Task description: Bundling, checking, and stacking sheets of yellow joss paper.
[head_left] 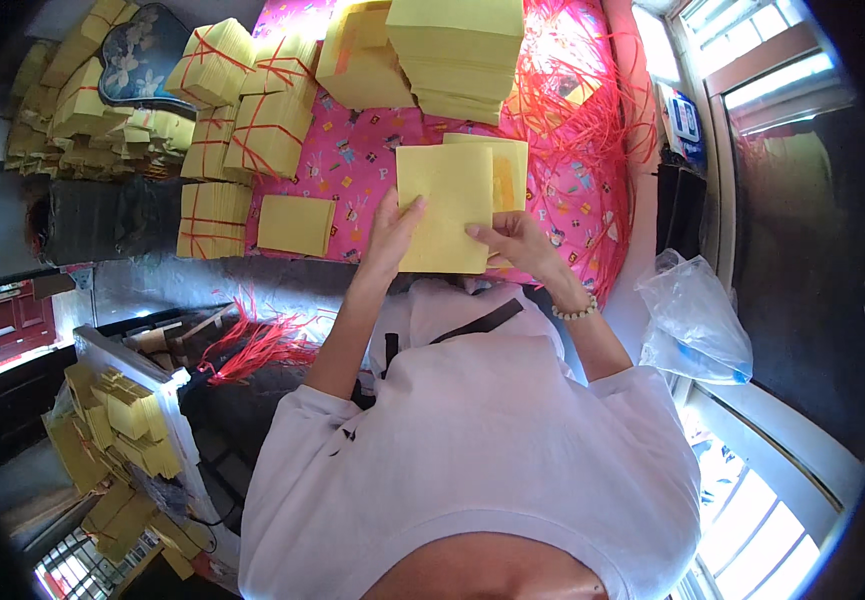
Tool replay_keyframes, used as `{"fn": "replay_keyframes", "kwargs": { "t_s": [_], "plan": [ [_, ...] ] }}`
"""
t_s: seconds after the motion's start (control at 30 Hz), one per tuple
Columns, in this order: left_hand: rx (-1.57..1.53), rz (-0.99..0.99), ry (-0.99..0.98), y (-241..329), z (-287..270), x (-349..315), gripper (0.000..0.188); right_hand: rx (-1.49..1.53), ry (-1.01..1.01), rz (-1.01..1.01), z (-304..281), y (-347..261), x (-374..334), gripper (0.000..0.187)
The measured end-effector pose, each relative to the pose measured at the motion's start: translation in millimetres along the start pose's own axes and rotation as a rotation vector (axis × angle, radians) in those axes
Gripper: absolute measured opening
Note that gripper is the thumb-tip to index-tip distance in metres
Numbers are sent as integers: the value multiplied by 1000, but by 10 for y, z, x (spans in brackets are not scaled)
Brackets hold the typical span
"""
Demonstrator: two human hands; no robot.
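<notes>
Between my two hands is a stack of yellow paper (pixel 445 205), its broad face toward me, above the near edge of the table. My left hand (pixel 390 232) grips its left edge, thumb on the front. On the right edge, my right hand (pixel 520 243) pinches the paper between thumb and fingers; a beaded bracelet is on that wrist. Just behind lies another yellow sheet or stack (pixel 510 165) with an orange patch, partly hidden by the held paper. A low yellow paper stack (pixel 295 225) rests to the left on the pink patterned cloth (pixel 357 150).
Tall yellow paper stacks (pixel 457 50) stand at the back. Bundles tied with red strips (pixel 272 135) are piled at the left. Loose red strips (pixel 577 130) cover the table's right side. A clear plastic bag (pixel 694 320) hangs at right; more paper bundles (pixel 127 420) sit lower left.
</notes>
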State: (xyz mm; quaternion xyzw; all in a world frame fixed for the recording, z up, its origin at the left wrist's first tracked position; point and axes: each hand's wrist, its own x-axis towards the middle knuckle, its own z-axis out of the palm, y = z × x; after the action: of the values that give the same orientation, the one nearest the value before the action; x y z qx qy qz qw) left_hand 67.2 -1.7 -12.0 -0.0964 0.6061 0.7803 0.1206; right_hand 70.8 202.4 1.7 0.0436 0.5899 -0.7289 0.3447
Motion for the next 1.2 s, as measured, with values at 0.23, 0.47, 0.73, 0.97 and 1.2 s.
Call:
{"fn": "replay_keyframes", "kwargs": {
  "t_s": [0.23, 0.47, 0.73, 0.97, 1.2],
  "plan": [
    [-53, 67, 85, -34, -66, 12, 30, -111, 24, 21, 50, -51, -2, 29],
    [-88, 208, 276, -26, -109, -53, 29, -147, 8, -70, 90, 76, 117, 28],
    [-35, 229, 278, -50, -337, -294, 32, -316, -54, -165, 149, -6, 409, 28],
    [79, 64, 237, -208, -437, -535, 35, -204, -12, -173, 282, -92, 790, 26],
    [-280, -95, 304, -585, -931, -530, 37, -246, -26, -192, 398, 101, 737, 30]
  ]
}}
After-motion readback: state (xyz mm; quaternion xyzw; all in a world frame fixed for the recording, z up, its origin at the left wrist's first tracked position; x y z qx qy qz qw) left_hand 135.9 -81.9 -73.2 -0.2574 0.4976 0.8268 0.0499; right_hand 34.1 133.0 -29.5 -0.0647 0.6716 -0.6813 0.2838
